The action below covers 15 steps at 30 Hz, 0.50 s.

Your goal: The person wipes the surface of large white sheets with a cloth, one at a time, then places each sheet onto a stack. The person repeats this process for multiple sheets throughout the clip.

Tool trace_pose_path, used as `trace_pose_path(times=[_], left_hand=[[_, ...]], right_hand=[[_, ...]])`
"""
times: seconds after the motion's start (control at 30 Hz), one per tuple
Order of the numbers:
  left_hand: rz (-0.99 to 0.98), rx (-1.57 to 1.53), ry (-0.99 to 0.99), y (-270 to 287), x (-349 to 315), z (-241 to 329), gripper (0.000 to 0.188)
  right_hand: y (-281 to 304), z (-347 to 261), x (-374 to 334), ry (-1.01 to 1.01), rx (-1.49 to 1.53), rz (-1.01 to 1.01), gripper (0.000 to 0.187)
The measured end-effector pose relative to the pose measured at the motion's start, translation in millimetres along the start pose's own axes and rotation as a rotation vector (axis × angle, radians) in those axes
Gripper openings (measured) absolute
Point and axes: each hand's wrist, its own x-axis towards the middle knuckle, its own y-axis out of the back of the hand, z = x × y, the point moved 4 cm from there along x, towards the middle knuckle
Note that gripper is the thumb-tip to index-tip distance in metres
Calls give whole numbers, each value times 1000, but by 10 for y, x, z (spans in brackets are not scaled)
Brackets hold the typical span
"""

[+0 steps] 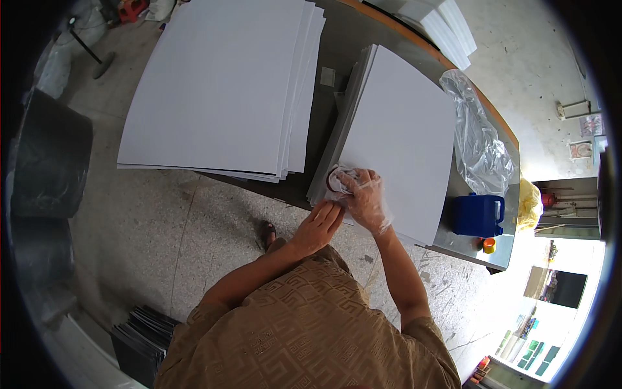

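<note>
My right hand (366, 200), in a clear plastic glove, is closed around a crumpled white cloth (339, 181). It presses the cloth on the near left corner of a stack of white sheets (405, 123). My bare left hand (317, 227) lies at the near edge of that stack, close beside the right hand. Its fingers are together and bent over the edge; their tips are partly hidden, so I cannot tell whether they grip a sheet. A second, wider stack of white sheets (214, 84) lies to the left, its near edge overhanging the table.
On the dark table (327, 39) lie a clear plastic bag (479, 139), a blue jug (478, 215) and a small orange-yellow roll (488, 246) at the right. Black bins (48, 155) stand at the far left. Dark panels (142, 340) are stacked on the floor.
</note>
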Motion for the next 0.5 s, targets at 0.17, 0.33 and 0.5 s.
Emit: trace_pose_path(times=[0.17,0.33,0.5], left_hand=[[41,22,-18,-110,-88,-14,39],[91,23,-62,-129,-72,-66,33],[55,9,-59,-68,62,-86,32]], right_hand=[[-10,-144,-132,-1,11,-62,47],[-5,-193,-123,45,-115,-75,49],[-96,346,307,97,-158,-21,49]])
